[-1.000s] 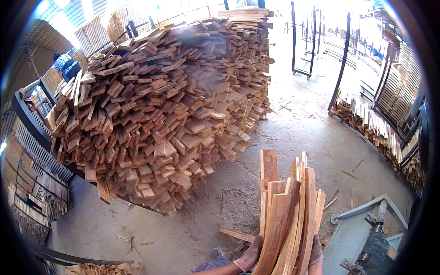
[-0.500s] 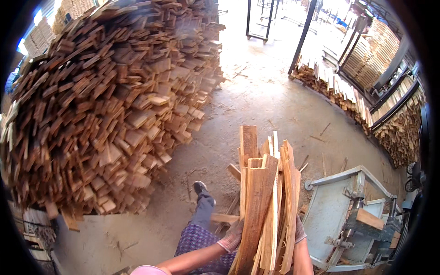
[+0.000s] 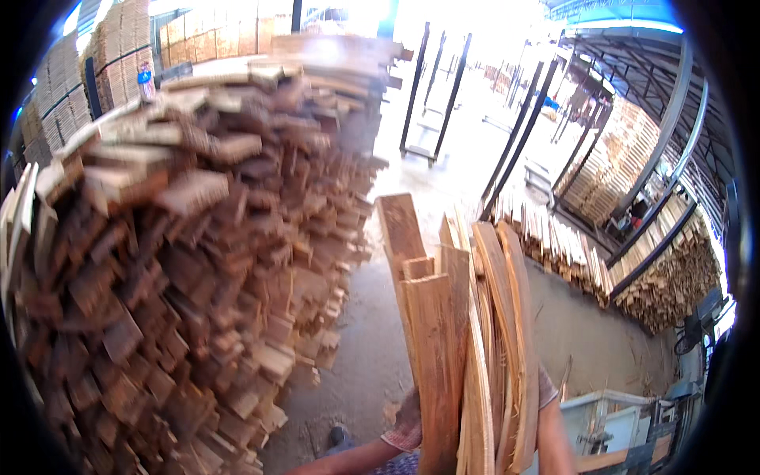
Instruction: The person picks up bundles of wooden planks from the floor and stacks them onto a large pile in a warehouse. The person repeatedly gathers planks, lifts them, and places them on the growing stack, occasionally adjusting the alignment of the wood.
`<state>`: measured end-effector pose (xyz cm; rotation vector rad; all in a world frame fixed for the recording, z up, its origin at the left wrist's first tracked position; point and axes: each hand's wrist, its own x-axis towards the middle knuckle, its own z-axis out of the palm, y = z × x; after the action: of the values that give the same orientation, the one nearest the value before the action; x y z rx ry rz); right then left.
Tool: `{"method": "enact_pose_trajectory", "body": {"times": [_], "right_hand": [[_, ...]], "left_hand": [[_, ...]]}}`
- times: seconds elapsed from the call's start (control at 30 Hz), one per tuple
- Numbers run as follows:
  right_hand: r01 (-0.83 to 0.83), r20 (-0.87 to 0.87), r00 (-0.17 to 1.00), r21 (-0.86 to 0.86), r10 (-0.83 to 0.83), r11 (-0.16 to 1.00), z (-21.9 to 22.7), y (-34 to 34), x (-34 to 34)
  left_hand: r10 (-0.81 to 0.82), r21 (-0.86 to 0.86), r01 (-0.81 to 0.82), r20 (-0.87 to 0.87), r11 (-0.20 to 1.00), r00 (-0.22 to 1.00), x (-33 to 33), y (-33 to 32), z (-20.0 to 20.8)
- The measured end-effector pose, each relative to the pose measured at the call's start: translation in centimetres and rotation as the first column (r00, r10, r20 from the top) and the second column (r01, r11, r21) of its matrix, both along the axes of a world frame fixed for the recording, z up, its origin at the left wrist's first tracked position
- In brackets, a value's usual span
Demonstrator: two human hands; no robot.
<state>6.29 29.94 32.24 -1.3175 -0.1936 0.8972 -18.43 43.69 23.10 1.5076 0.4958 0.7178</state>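
Note:
An armful of rough wooden slats [image 3: 431,332] stands nearly upright in front of me, its tops uneven and a few leaning apart. My left hand [image 3: 407,423], in a knitted glove, clasps the bundle from the left. On the opposite side my right hand [image 3: 546,389], gloved too, presses around it. The fingers of both hands are mostly hidden behind the wood. To the left rises a large stack of wooden boards [image 3: 182,317], its cut ends facing me and loose boards lying on top.
At lower right stands a pale metal machine [image 3: 609,427]. Lower wood stacks [image 3: 554,245] line the right side beside dark posts. A wheeled metal frame [image 3: 431,138] stands ahead on the concrete floor [image 3: 340,404]. Tall board stacks [image 3: 119,55] are at far left.
The view has tilted up and moved closer to the big stack, whose top now shows. The slats stay clasped between both hands. The machine sits lower in view.

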Motion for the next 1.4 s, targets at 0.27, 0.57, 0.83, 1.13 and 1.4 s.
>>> {"method": "enact_pose_trajectory", "body": {"times": [0.27, 0.57, 0.83, 1.13, 1.4], "right_hand": [[-0.279, 0.792, 0.387, -0.387, 0.472, 0.879, 26.9, 24.4, 3.0], [-0.178, 0.628, -0.762, -0.44, 0.159, 0.88, 41.9, 64.1, 4.8], [-0.609, 0.696, -0.716, -0.661, 0.054, 0.438, 29.7, 96.3, 6.0], [-0.815, 0.881, 0.403, 0.223, 0.247, 0.535, 25.3, 79.7, 17.2], [-0.506, 0.848, 0.413, 0.517, -0.332, 0.69, 14.5, 70.3, 14.1]], "left_hand": [[0.293, 0.109, -0.361, 0.396, 0.926, 0.871, 5.0, 22.6, 25.9], [0.45, -0.288, -0.346, 0.614, 0.893, 0.649, 8.5, 50.0, 45.0], [0.904, 0.719, -0.577, -0.418, 0.387, 0.086, 4.6, 65.6, 41.3], [0.889, 0.581, -0.687, -0.396, 0.437, 0.23, 4.8, 65.3, 39.7], [0.922, 0.562, -0.74, -0.319, 0.369, 0.218, 8.7, 65.7, 39.8]]}}
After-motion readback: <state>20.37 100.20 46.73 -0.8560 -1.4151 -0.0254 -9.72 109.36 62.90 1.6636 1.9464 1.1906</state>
